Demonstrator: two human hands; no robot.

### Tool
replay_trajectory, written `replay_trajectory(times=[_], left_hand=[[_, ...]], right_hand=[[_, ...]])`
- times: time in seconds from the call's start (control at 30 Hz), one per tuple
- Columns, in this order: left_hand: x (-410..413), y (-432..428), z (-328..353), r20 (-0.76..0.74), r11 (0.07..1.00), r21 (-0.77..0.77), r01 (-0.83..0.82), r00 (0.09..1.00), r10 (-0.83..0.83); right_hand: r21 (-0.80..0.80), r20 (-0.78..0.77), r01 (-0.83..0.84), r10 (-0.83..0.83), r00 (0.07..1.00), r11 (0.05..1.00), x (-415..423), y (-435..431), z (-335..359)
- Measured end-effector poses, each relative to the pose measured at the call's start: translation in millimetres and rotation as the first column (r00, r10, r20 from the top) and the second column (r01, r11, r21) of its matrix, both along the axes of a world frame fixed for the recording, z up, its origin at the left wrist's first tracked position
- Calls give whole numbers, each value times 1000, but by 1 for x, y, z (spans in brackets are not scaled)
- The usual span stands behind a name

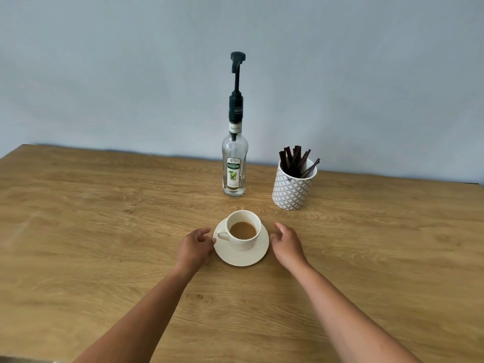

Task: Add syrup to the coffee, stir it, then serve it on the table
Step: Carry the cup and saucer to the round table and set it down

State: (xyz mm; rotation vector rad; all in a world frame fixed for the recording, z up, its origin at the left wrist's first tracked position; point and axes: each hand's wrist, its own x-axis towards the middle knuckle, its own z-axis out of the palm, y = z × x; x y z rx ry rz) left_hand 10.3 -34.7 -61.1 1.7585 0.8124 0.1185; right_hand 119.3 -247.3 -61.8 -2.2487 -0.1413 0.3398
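Two bare forearms reach up from the bottom edge across the light oak-grain wooden table. The left hand has its fingers curled, the tips touching the left rim of the round white saucer (whether they actually pinch it, I cannot tell from here). The right hand is loosely spread just beside the saucer's right rim, holding nothing. On the saucer stands the white ceramic cup, handle to the left, with milky brown coffee inside. Behind it the clear glass syrup bottle with a black pump stands upright. To the bottle's right, a grey-and-white patterned pot holds dark brown stir sticks. I see a plain pale blue-grey wall behind the table.
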Motion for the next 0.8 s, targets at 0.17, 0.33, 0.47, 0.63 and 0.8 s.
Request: replay_trajectory(times=[0.17,0.33,0.47,0.63,0.8], left_hand=[[6,2,-1,-50,991,-124,-58,997,52],[12,2,-4,-93,990,-116,-74,994,64],[16,2,-5,-118,994,-84,-76,991,66],[21,-1,-6,-132,993,-63,-95,987,86],[21,1,-12,-136,987,-101,-121,985,107]], right_hand=[[4,-18,59,-59,998,998,6,18,-3],[-47,-52,66,-68,996,997,9,29,-8],[-86,-75,46,-53,996,995,18,30,-8],[-101,-55,41,-46,997,994,18,32,-7],[-40,-68,67,-69,995,997,19,31,-9]])
